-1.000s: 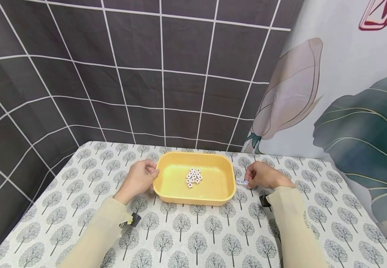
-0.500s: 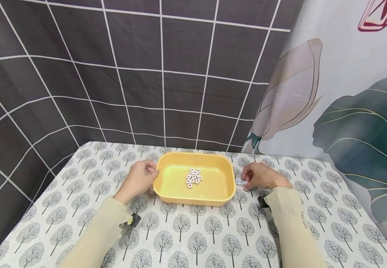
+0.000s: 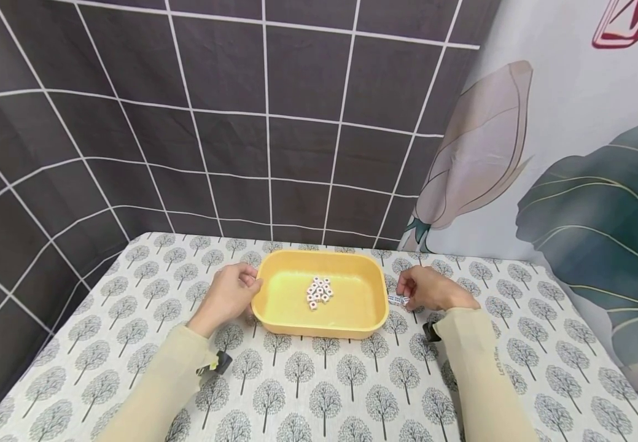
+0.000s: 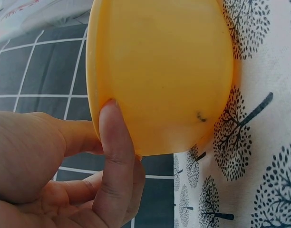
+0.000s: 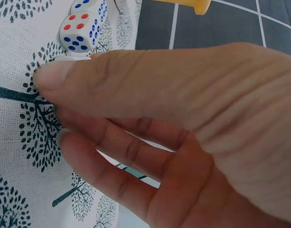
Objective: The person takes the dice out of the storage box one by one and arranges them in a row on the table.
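My left hand (image 3: 229,299) pinches the left rim of a yellow plastic basin (image 3: 280,328), with a fingertip flat against its outer wall in the left wrist view. Inside the basin lies a cluster of small white dice (image 3: 320,292), each showing one red dot on top. Just right of the basin, a short row of white dice (image 3: 395,299) rests on the cloth. At the right end of that row, my right hand (image 3: 431,288) pinches a die between thumb and fingers, mostly hidden behind the thumb. Beyond it in the right wrist view, a die (image 5: 80,32) shows red and blue dots.
A white tablecloth (image 3: 324,368) printed with grey trees covers the table. Behind the table hangs a dark curtain (image 3: 307,153) with white grid lines. To the right hangs a pale curtain (image 3: 490,215) with flower and leaf prints. Both wrists wear small black devices.
My right hand has shifted slightly left along the row of dice, toward the basin. My left hand and the basin have stayed in place, as have the dice inside.
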Demonstrator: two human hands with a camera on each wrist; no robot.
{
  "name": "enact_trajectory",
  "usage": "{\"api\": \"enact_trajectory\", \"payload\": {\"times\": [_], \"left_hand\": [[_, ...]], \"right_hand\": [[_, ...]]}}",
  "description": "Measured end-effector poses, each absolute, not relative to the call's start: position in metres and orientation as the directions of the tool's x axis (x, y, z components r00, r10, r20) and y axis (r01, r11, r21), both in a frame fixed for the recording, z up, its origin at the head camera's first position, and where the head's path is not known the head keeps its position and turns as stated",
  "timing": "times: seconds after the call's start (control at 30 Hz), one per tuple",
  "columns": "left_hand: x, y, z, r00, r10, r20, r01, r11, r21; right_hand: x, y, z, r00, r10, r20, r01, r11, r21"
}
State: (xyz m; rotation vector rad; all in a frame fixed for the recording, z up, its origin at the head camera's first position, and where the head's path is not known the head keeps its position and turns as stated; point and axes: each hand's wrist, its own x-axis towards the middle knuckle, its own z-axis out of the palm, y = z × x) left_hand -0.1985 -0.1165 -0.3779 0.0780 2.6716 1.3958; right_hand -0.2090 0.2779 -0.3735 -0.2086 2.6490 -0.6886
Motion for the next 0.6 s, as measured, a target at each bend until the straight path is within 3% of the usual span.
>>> {"api": "enact_trajectory", "payload": {"times": [0.3,0.6], "left_hand": [[-0.199,-0.116,-0.379,-0.991,0.106,-0.087,-0.011,0.570,0.822],[-0.200,-0.117,-0.380,-0.991,0.104,-0.085,-0.008,0.586,0.810]], "right_hand": [[-0.208,0.277,-0.374,-0.914,-0.235,-0.331,-0.045,0.869,-0.493],[-0.210,0.266,-0.376,-0.903,-0.321,-0.286,-0.137,0.846,-0.515]]}}
